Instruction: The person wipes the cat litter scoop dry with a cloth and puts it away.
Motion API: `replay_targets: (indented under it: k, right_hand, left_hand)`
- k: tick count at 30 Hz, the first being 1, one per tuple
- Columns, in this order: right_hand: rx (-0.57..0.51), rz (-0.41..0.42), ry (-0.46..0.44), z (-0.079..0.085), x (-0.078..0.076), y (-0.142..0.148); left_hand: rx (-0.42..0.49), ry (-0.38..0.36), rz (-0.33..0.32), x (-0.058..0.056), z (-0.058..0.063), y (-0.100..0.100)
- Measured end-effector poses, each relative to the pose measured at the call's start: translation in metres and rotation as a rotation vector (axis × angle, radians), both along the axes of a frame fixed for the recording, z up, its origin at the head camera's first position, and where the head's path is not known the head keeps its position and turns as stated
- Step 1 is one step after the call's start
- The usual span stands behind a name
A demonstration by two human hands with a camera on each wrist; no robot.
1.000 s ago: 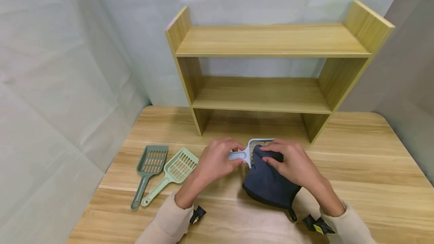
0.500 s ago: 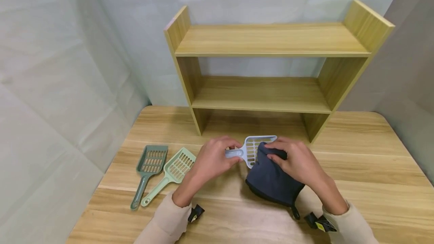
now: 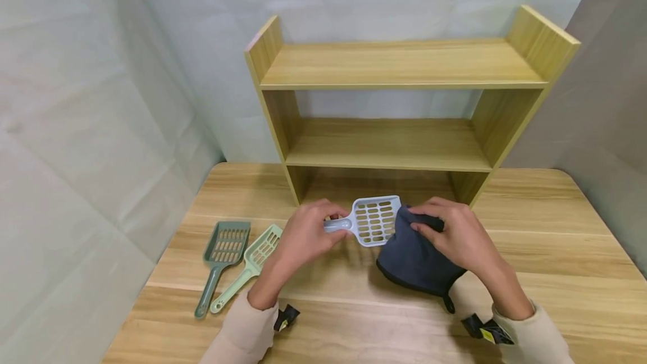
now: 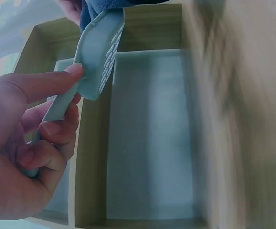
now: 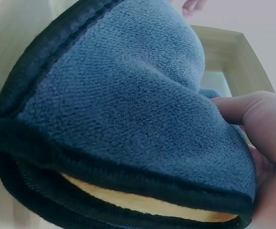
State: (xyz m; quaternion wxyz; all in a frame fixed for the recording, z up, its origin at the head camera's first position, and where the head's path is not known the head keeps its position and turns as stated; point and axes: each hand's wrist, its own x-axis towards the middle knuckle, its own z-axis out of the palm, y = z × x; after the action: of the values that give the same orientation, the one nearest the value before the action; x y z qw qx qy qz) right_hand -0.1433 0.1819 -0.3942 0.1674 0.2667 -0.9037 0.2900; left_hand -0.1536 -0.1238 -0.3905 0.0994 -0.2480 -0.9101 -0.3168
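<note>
My left hand (image 3: 308, 235) pinches the handle of a light blue slotted litter scoop (image 3: 376, 221), held above the table with its head pointing right. In the left wrist view the thumb and curled fingers grip the handle of the scoop (image 4: 97, 52). My right hand (image 3: 452, 235) pinches a dark blue cloth (image 3: 417, 260) with black edging and a hanging loop, at the scoop's front right edge. The right wrist view shows the plush cloth (image 5: 128, 105) doubled over, with yellow inside; some right fingers are hidden behind it.
A dark green slotted scoop (image 3: 216, 263) and a pale green one (image 3: 247, 271) lie side by side on the left of the wooden table (image 3: 333, 319). Behind my hands stands a wooden shelf unit (image 3: 389, 159) with two boards. Fabric walls (image 3: 151, 72) surround the table.
The scoop and left hand have moved left, while the cloth and right hand have shifted right. The cloth has slid toward the scoop's front edge, uncovering most of its slots.
</note>
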Motion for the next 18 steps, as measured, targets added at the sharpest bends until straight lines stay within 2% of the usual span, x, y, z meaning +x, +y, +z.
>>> replay_targets:
  k: [6,12,18]
  right_hand:
    - [-0.063,-0.027,-0.021,0.004,-0.001,0.009]
    - [-0.113,-0.101,-0.013,0.006,-0.002,0.015]
    - [-0.18,-0.156,-0.104,0.008,-0.004,0.019]
  left_hand:
    - [0.016,-0.024,0.036,-0.002,0.006,-0.009]
    - [0.035,-0.024,0.09,-0.005,0.009,-0.018]
    - [0.04,-0.025,0.118,-0.007,0.015,-0.027]
